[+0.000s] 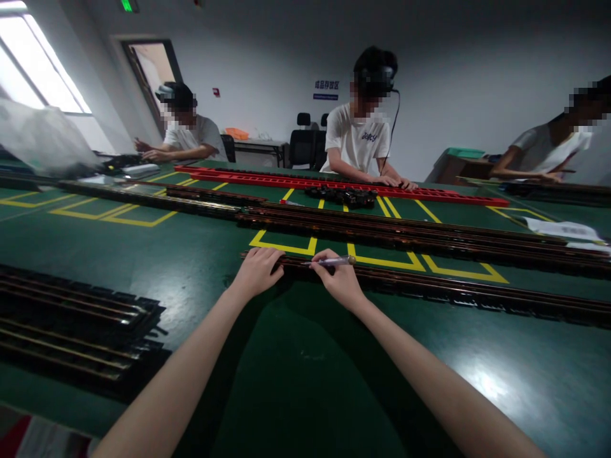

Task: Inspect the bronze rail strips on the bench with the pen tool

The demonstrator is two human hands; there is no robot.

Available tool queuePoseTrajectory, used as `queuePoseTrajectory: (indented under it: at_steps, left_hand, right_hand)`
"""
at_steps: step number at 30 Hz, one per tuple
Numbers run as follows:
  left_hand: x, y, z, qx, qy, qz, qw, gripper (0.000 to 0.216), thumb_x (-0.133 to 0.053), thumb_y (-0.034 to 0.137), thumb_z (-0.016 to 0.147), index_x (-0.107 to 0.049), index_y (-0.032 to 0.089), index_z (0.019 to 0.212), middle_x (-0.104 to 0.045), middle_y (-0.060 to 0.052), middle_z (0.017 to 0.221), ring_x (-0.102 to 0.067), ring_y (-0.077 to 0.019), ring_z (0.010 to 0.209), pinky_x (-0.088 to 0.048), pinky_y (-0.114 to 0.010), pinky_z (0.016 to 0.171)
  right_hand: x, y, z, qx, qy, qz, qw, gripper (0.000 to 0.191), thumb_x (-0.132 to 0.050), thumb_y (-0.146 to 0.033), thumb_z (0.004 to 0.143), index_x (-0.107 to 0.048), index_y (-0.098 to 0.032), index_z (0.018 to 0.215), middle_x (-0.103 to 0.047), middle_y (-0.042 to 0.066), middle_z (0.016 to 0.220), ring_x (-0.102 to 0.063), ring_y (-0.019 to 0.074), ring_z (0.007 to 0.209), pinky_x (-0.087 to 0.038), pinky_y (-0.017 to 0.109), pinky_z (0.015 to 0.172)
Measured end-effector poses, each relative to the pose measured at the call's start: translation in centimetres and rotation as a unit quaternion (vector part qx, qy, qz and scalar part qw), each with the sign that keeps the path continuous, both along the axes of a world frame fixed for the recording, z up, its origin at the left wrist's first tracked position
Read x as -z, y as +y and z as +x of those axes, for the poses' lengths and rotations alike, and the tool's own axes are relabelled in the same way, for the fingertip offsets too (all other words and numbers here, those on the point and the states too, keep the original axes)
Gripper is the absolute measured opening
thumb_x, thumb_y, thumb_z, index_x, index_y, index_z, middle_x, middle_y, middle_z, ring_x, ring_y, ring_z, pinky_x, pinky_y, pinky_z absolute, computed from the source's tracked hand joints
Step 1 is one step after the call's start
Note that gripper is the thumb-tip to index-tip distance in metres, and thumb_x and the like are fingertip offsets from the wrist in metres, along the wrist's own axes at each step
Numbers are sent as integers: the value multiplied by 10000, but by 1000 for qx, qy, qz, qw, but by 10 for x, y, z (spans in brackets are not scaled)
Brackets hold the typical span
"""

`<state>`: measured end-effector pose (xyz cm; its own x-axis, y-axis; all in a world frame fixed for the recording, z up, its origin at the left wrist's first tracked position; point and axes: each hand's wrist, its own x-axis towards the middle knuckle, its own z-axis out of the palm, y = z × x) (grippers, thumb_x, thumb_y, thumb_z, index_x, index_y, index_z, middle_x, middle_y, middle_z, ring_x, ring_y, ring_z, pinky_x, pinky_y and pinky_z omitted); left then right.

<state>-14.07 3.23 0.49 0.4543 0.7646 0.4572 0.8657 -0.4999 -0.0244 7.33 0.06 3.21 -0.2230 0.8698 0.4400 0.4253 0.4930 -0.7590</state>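
A long dark rail (429,287) with copper-coloured strips lies across the table in front of me. My left hand (258,270) is closed over its left end, fingers on the far side and thumb on the near side. Between thumb and fingers my right hand (338,278) pinches a small screwdriver (340,261) with a clear handle. The tool is nearly level, and its thin tip points left at the rail, close to my left hand. Whether the tip touches a screw is too small to tell.
Beyond lie more dark rails (382,232) and a red slotted rail (443,196). Black parts (351,196) sit between them. Stacked rails (71,305) are at left, yellow tape (286,247) marks the green table, and papers (563,228) lie right. Several people (360,137) work opposite.
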Motion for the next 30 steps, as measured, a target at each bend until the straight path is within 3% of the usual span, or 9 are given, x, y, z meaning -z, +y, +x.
queuePoseTrajectory:
  at_steps: [13,30]
  left_hand:
    - [1,-1,1,-5,2,9,1000,322,-431,242,865,-594,156,1130,-676,-122,1128,-602,-268,1054,-434,-434,934]
    - [0,-1,1,-1,-2,-2,1000,309,-433,229,869,-594,142,1119,-672,-130,1112,-598,-272,1052,-428,-441,935]
  right_hand:
    - [-3,2,10,4,22,-12,1000,40,-576,-221,832,-573,-202,796,-657,14,784,-630,178,771,-494,350,721]
    - [-2,-1,23,11,2,0,1000,46,-580,-224,827,-578,-212,784,-640,16,759,-602,184,724,-492,360,664]
